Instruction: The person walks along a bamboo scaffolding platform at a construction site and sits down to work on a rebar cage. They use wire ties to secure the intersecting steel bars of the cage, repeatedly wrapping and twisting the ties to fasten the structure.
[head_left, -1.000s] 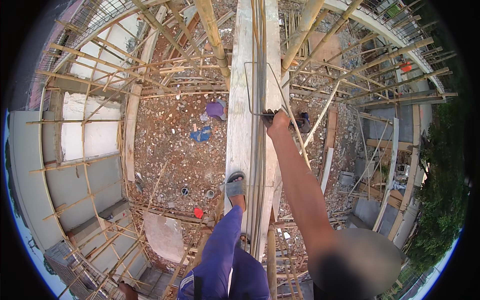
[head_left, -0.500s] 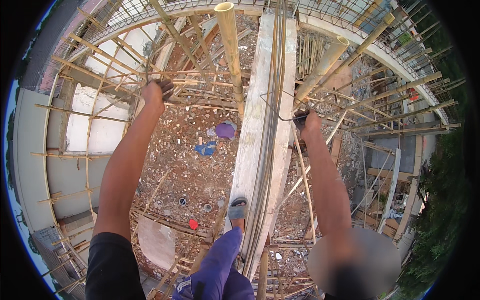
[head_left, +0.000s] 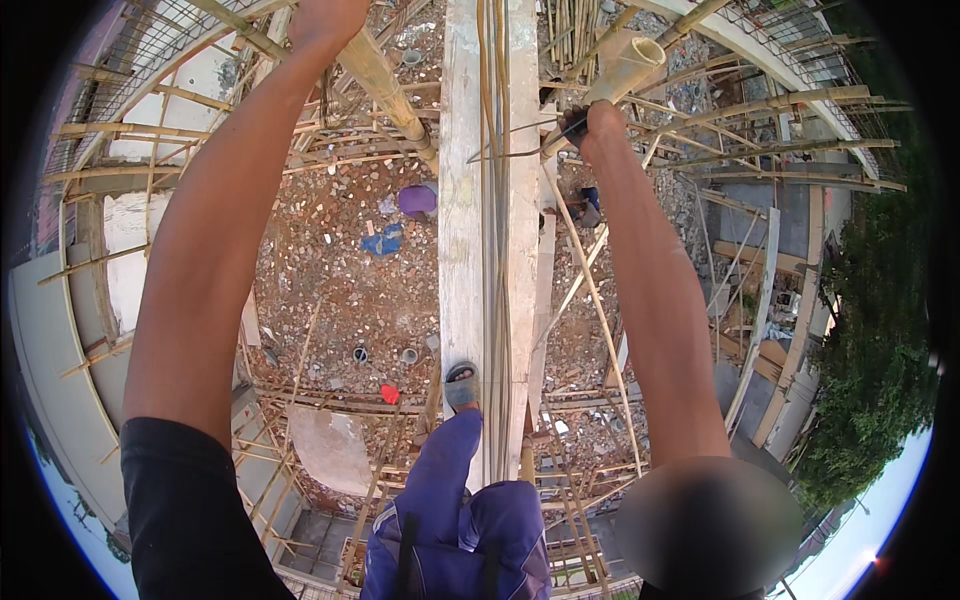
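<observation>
Bent rod (head_left: 522, 154) is gripped by the outstretched right hand (head_left: 590, 128); left hand (head_left: 330, 18) extended, grip impossible to tell.

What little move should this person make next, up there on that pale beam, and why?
Perhaps steady the left hand on the bamboo pole beside it before any step. The sandalled foot shares the pale beam with long metal rods, and rubble-strewn ground lies below; the right hand holds a bent rod, so the left seems better placed for support.
</observation>
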